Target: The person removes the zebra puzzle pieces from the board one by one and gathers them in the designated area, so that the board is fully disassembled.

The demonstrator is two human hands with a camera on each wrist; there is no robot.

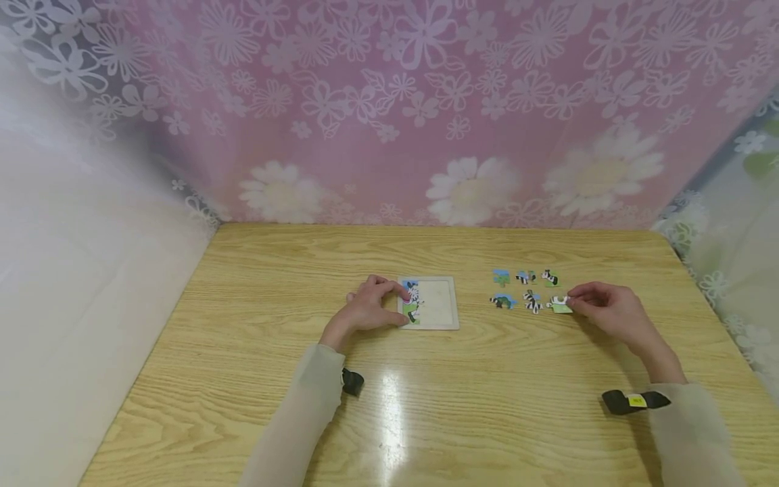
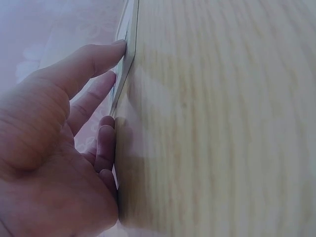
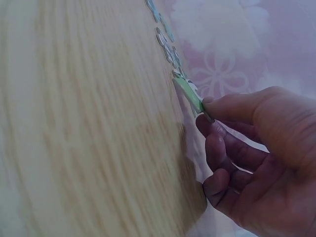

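Observation:
A flat square puzzle tray (image 1: 439,304) lies on the table with zebra-patterned pieces (image 1: 412,314) filling its left side; its right part is bare. My left hand (image 1: 368,304) rests at the tray's left edge, thumb and index fingertips pressing on it, other fingers behind on the table. Over on the right, my right hand (image 1: 608,311) pinches a green and white puzzle piece (image 3: 190,94) between thumb and fingertips. That piece is tilted, its near edge raised off the table. Beside it lie several loose puzzle pieces (image 1: 532,302) in two rows.
The wooden table (image 1: 487,392) carries the tray and pieces. A pink flowered curtain (image 1: 365,135) hangs along its back edge, with pale cloth (image 1: 91,270) on the left. Black straps (image 1: 635,402) circle both wrists.

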